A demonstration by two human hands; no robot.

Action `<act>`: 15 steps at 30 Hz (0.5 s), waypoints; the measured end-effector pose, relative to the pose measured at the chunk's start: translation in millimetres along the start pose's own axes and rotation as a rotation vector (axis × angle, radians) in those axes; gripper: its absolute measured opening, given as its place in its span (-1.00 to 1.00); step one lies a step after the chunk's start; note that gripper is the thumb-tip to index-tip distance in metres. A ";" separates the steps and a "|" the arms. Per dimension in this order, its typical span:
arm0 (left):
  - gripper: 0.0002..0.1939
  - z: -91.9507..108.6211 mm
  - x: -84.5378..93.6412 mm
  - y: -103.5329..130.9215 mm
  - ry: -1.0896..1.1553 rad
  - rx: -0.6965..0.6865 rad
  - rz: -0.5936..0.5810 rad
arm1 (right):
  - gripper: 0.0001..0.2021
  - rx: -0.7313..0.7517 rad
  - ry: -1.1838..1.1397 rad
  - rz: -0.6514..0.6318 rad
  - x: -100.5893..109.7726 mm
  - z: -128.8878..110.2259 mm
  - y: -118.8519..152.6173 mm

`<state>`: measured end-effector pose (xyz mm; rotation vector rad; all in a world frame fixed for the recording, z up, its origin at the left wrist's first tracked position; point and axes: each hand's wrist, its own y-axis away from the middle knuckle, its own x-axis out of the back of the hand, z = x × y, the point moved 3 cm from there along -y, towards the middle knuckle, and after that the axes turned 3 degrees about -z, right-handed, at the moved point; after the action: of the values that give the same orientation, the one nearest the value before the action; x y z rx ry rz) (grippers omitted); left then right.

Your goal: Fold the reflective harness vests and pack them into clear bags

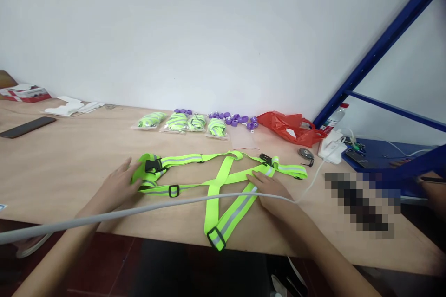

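A lime-yellow reflective harness (223,176) with grey stripes lies spread on the table, its straps crossing near the middle. My left hand (120,183) touches the looped left end beside a black buckle (154,165); its fingers and thumb are apart around the strap's edge. On the right, my right hand (272,191) rests with fingers stretched over a diagonal strap. Another black buckle (265,159) lies just beyond it. One black slider (173,190) sits on the lower left strap, and a larger slider (216,238) is at the bottom corner, over the table's front edge.
A white cable (156,204) crosses in front of the harness. Behind lie several bagged harnesses (176,122), purple rolls (240,119), a red plastic bag (292,127) and a tape measure (305,153). A white power strip (332,146) and blue frame (379,46) stand right; a phone (28,127) lies left.
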<state>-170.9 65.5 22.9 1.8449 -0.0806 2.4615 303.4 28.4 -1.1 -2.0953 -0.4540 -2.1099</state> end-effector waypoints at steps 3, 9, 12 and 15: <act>-0.26 -4.9 4.8 -7.1 0.117 0.049 -0.031 | -0.35 -0.009 -0.042 -0.015 4.0 9.6 6.1; -0.40 11.7 15.4 -37.6 0.354 0.104 -0.074 | -0.59 0.074 -0.133 0.275 23.8 -21.8 1.1; -0.44 30.2 19.6 -41.6 0.528 0.022 -0.102 | -0.65 0.231 -0.232 0.451 44.9 -62.8 -10.8; -0.45 51.3 24.4 -33.6 0.682 -0.041 -0.077 | -0.64 0.230 -0.397 0.433 64.9 -105.5 -37.0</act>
<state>-125.8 95.3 60.8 0.8885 -0.0219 2.8436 190.0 38.9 60.2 -2.2243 -0.2367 -1.3487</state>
